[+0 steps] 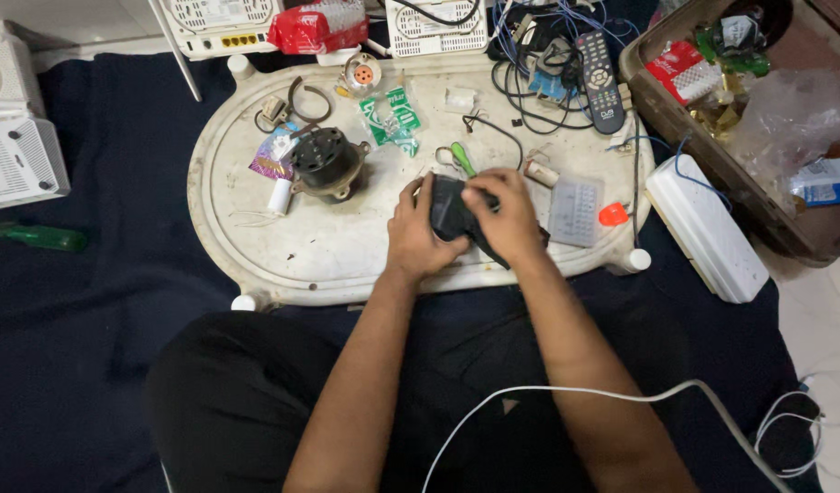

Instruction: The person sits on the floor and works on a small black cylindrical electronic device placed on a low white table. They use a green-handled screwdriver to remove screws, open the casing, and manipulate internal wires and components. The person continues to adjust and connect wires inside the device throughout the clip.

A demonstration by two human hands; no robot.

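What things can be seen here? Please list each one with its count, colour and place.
oval plastic tray: one, cream, centre of the dark cloth
small round motor: one, black, left part of tray
green sachets: a few, top of tray
grey keypad panel: one, right part of tray
remote control: one, black, top right
green-handled screwdriver: one, far left
white rectangular box: one, right of tray
black device: one, held between both hands
left hand; right hand: gripping the device
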